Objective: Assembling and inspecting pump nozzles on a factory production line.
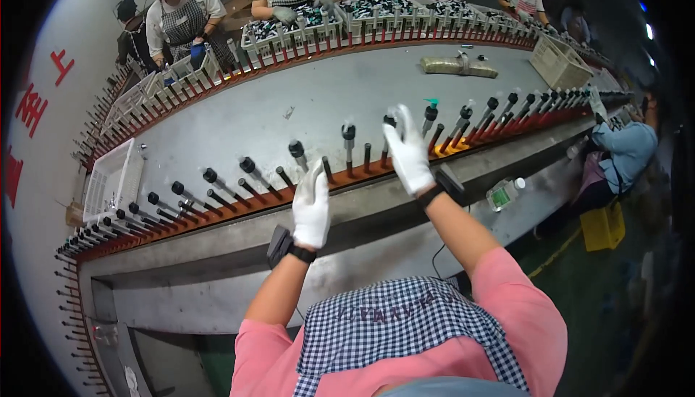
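Note:
White gloves cover both of my hands, which reach over a curved row of upright pegs along the brown rail (253, 207). My right hand (410, 157) has its thumb and fingers around a black cap-like part (389, 120) on top of a peg. My left hand (312, 205) is beside a bare dark peg (328, 170), its fingers stretched upward and seemingly holding nothing. Close to the left fingertips stands a peg with a black cap-like part (296, 149). Between my hands another black cap-like part (348, 131) tops a peg. Right of my right hand, one part has a green top (431, 102).
A white crate (116, 180) sits at the left, another crate (559, 62) at the far right. A wrapped bundle (459, 66) lies on the grey table (239, 118). Across it, people work at baskets of small parts (376, 10). A bottle (505, 194) stands on the near ledge.

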The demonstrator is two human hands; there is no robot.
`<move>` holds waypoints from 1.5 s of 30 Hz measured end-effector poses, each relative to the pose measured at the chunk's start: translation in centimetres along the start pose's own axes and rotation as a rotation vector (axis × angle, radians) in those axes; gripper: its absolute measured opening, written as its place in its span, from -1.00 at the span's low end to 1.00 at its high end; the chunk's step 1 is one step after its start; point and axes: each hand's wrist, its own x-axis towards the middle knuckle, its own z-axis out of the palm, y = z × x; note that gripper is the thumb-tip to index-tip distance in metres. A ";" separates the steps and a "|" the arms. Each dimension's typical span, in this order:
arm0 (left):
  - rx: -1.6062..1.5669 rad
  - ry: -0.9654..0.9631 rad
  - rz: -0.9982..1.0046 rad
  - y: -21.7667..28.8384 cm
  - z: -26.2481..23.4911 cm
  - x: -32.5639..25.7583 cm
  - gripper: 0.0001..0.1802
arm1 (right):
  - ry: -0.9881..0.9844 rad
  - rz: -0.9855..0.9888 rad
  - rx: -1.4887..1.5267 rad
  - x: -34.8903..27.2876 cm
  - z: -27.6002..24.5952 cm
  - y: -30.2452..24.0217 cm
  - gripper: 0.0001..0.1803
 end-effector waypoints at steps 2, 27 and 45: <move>0.018 0.036 0.070 1.5 3.9 3.6 -0.51 | -0.137 0.077 0.042 2.9 1.1 -0.5 -0.55; -0.021 -0.041 0.069 8.0 17.5 3.3 -0.51 | -0.075 0.159 -0.193 8.8 -15.4 2.8 -0.48; -0.191 0.209 -0.339 11.7 27.2 8.6 -0.62 | -0.105 -0.168 0.092 8.5 -18.0 8.1 -0.65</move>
